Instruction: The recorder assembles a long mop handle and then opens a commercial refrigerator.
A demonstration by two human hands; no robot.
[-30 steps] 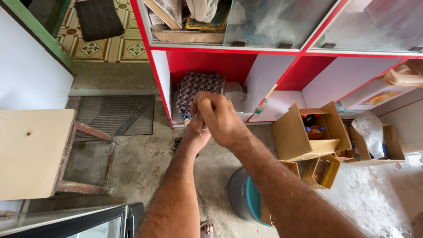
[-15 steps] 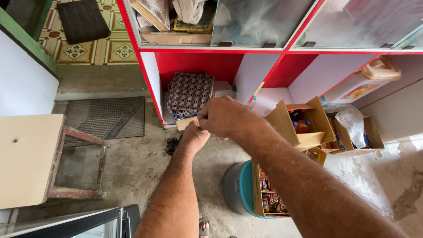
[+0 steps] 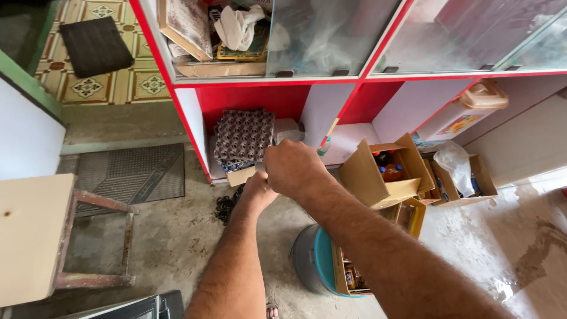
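**Holding tight, hands slide off the egg trays**

Watching the two hands, we see them locked together as they were half a second back, but the backdrop has moved. A second ago they sat right in front of the stack of egg trays (image 3: 243, 137). Now they hang just to its right and a touch lower, over the concrete floor (image 3: 177, 236) in front of the red shelf unit (image 3: 348, 100). More has come into view below them too: the blue bucket (image 3: 307, 260) and the open cardboard box (image 3: 372, 177) with bottles inside.

We judge that the work between the palms goes on unchanged, since the grip has not opened and nothing has been set down.

As for pose, the right hand (image 3: 293, 167) reaches in from the lower right with its forearm stretched long. Its knuckles are up and its fingers are curled shut into a fist on top. The left hand (image 3: 257, 192) comes straight up from below, wrist bent, pressed against the underside of the right. Its fingers are hidden and we cannot tell how they stand.

A small grey thing (image 3: 260, 168) peeks out where the two hands meet. It is up in the air between them, well clear of the floor. We cannot make out what it is, or which hand grips it.
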